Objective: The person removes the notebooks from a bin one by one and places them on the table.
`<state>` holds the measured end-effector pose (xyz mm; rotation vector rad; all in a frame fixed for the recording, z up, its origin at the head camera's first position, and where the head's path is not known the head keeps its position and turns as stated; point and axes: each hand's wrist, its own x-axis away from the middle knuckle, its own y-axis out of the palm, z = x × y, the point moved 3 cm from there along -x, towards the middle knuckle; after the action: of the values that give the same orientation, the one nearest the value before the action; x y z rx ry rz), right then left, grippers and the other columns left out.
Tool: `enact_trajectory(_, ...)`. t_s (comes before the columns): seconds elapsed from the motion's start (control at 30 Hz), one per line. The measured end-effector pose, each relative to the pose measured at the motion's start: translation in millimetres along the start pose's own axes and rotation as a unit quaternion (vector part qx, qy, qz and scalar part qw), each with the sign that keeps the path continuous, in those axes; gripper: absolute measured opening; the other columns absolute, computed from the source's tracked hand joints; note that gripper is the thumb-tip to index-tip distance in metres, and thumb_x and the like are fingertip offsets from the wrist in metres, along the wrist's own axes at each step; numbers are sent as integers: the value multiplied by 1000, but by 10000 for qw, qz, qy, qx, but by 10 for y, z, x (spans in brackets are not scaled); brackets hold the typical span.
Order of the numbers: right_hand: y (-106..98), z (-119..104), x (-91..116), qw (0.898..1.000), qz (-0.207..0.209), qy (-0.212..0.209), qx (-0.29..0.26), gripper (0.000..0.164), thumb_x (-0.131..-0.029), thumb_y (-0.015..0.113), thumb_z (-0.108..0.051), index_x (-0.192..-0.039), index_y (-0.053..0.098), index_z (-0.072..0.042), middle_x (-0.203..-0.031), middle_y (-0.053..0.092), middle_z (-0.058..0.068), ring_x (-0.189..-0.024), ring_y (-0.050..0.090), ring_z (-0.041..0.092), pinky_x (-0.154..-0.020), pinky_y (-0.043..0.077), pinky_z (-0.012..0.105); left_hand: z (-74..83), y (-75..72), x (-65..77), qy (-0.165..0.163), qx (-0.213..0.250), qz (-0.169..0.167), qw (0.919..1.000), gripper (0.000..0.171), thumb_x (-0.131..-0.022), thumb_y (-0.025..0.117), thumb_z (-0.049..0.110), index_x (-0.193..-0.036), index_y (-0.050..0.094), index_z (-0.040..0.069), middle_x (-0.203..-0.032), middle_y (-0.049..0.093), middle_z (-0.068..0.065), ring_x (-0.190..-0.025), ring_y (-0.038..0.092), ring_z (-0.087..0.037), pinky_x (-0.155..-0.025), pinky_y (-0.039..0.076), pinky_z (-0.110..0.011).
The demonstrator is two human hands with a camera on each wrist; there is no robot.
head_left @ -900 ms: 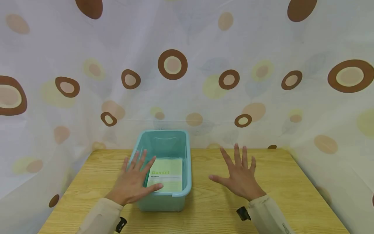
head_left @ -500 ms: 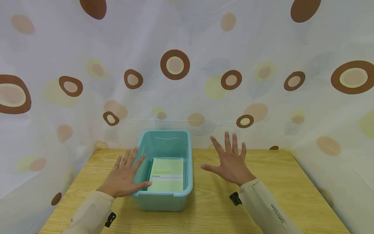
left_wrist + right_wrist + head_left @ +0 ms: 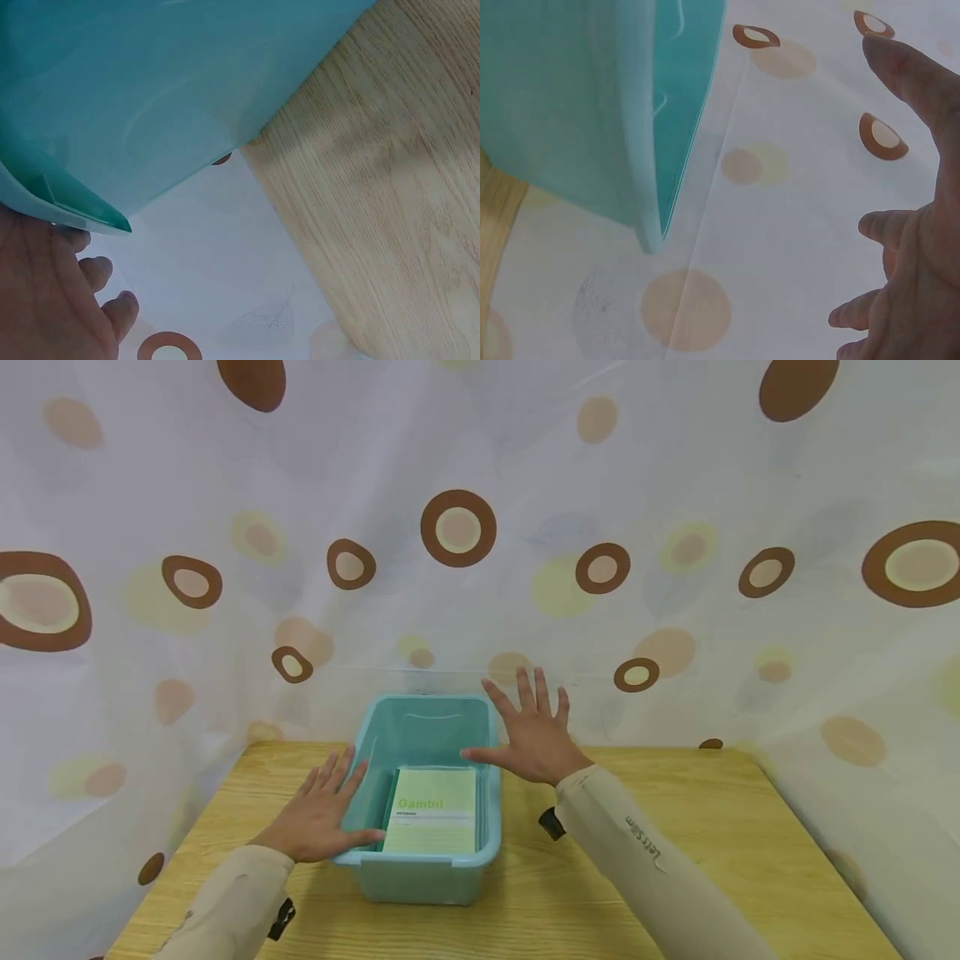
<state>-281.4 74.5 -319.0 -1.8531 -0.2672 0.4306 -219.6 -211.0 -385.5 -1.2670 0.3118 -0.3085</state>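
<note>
A light blue plastic bin (image 3: 420,878) stands on the wooden table, with a pale green notebook (image 3: 435,822) marked "Gambit" lying inside. At the bin's left rim is my left hand (image 3: 318,818), its fingers spread and its thumb reaching over the near left corner. The left wrist view shows the palm (image 3: 45,292) right beside the rim. My right hand (image 3: 536,739) is raised at the bin's far right rim, fingers spread, thumb pointing left across the rim. In the right wrist view, a gap shows between that hand (image 3: 922,247) and the bin wall (image 3: 562,97). Neither hand holds anything.
The wooden table (image 3: 675,860) stretches to the right of the bin and ends at a white curtain (image 3: 480,618) with brown and beige ovals. This curtain rises behind the table and along both sides. Each wrist carries a black strap (image 3: 552,823) below a beige sleeve.
My right hand has moved left and up, from over the table to the bin's right rim. The left hand has drawn slightly left, off the notebook. The view has shifted a little.
</note>
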Motion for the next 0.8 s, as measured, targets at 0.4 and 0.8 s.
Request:
enact_trajectory(0.4, 195, -450, -502, 9973, -614, -344, -204, 96, -80, 62, -67, -156, 17, -29, -161, 1, 15, -147, -7, 35, -113, -1, 62, -10, 6, -36, 68, -80, -63, 9999, 98, -85, 60, 59, -149, 24, -7, -157, 9, -26, -143, 12, -46, -113, 11, -61)
enact_trajectory(0.8, 763, -713, -793, 9931, -1113, -243, -273, 92, -81, 66, -62, -154, 24, -25, -158, 17, 17, -145, 15, 36, -114, 15, 58, -23, 23, -23, -27, -212, -104, 9997, 90, -86, 66, 46, -149, 27, -5, -158, 11, -25, -143, 14, -44, -113, 12, -61)
